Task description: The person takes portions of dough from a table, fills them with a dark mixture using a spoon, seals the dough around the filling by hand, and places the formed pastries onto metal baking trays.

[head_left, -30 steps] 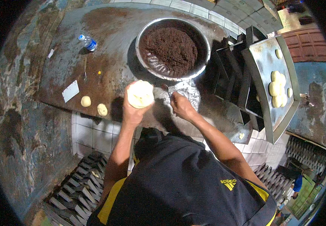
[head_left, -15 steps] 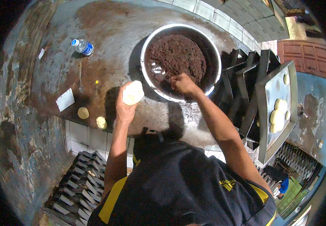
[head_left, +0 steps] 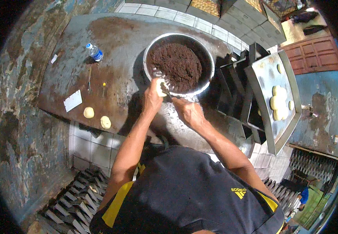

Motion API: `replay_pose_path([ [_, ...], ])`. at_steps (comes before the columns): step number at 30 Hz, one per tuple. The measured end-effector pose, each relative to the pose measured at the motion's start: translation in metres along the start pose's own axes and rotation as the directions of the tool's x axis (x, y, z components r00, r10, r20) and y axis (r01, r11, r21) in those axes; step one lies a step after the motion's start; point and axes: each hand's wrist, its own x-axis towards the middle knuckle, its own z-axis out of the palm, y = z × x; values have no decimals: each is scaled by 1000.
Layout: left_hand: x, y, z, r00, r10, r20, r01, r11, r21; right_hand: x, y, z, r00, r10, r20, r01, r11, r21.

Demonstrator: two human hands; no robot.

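Note:
My left hand grips a flattened piece of pale dough beside the near rim of a large round metal bowl. Dark brown crumbly filling is heaped in the bowl. In my closed right hand is a thin, flat, spatula-like tool; its end meets the dough, where a dark smear of filling shows. Most of the tool's handle is hidden in my fist. Two dough balls lie on the table at the left, near its front edge.
A plastic bottle and a white card are on the worn metal table. To the right, a tray with several dough balls rests on stacked dark pans. More metal pans stand below at left.
My right hand has come out of the bowl toward the left with the tool. My left hand has moved right and up with the dough, and the two now meet at the bowl's near rim.

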Motion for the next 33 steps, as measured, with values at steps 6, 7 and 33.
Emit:
replay_pose_path([
  [6, -59, -6, -12, 918, -293, 266, 390, 791, -472, -65, 21, 29, 974, 192, -118, -177, 976, 128],
  [7, -75, 6, -8, 921, -217, 324, 372, 738, -562, -71, 25, 34, 957, 248, -153, -219, 958, 183],
  [33, -283, 230, 150, 589, 436, 680, -213, 896, -390, -394, 20, -81, 683, 715, -150, -55, 255, 965],
])
